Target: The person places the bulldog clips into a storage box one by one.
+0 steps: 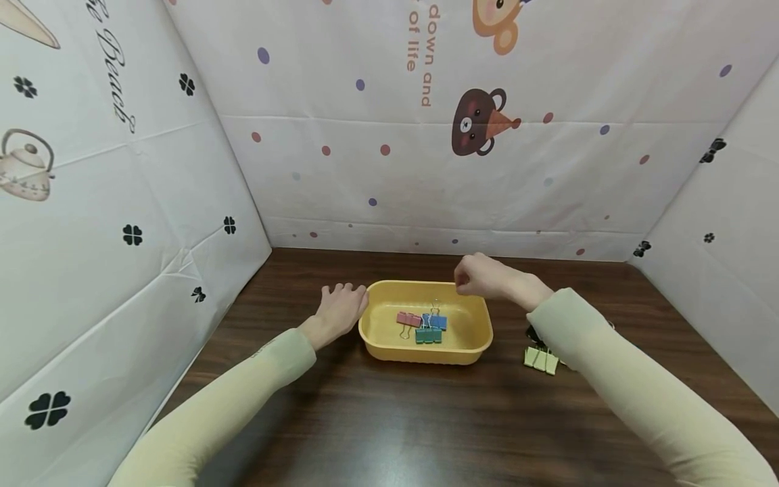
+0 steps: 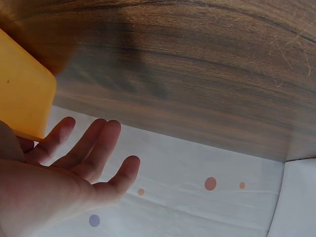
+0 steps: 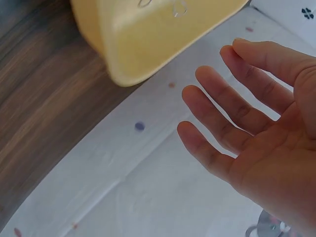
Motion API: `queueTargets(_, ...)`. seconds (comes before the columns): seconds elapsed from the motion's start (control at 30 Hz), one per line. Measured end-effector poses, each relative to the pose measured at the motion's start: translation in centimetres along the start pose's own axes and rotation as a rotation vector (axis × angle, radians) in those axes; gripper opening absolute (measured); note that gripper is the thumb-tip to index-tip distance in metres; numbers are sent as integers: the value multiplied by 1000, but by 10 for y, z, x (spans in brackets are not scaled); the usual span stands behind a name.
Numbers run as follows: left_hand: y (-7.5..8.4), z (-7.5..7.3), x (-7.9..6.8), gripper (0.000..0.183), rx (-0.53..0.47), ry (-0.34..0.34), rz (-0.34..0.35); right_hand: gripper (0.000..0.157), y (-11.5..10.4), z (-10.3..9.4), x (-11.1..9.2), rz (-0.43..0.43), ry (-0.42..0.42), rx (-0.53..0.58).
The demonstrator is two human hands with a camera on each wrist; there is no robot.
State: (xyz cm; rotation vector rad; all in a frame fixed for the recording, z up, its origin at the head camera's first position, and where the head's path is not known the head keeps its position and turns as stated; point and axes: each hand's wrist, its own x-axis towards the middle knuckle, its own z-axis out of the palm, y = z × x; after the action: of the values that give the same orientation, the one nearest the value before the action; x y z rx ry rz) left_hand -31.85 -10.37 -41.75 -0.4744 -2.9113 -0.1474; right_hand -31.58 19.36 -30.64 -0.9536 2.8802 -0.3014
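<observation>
Over the back right rim of a yellow plastic tray (image 1: 426,354) hovers my right hand (image 1: 487,276). Its thumb tip meets the index finger with nothing visible between them, and the other fingers (image 3: 212,143) curve loosely. My left hand (image 1: 339,306) is at the tray's left end, close against the rim, fingers spread and relaxed. Its thumb is mostly hidden in the head view. Inside the tray lie a pink binder clip (image 1: 409,318), a blue binder clip (image 1: 439,322) and a green binder clip (image 1: 429,335), close together near the middle.
A pale green binder clip (image 1: 541,360) lies on the dark wood table (image 1: 389,419) right of the tray. Beside it is a black clip (image 1: 533,335), partly hidden by my right sleeve (image 1: 584,331). White patterned sheets (image 1: 341,182) stand behind and at both sides.
</observation>
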Motion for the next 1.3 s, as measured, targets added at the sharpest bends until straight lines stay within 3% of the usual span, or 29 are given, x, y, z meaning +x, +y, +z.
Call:
queueTargets(0.27, 0, 0, 1, 37, 3, -16, -7, 10, 28, -13, -22, 33, 80, -27)
queueTargets(0.6, 1, -1, 1, 39, -1, -35, -16, 10, 55, -22, -47, 123, 41, -41)
queueTargets(0.97, 0, 2, 1, 38, -3, -19, -12, 13, 74, -13, -71, 239, -118, 73)
queueTargets(1.13, 0, 3, 2, 37, -4, -11, -18, 12, 81, -7, -75, 244, -190, 52)
queueTargets(1.2, 0, 3, 2, 37, -4, -10, -19, 15, 84, -5, -78, 233, -222, 38)
queueTargets(1.3, 0, 3, 1, 36, -7, -11, -18, 24, 86, -2, -82, 294, -311, 107)
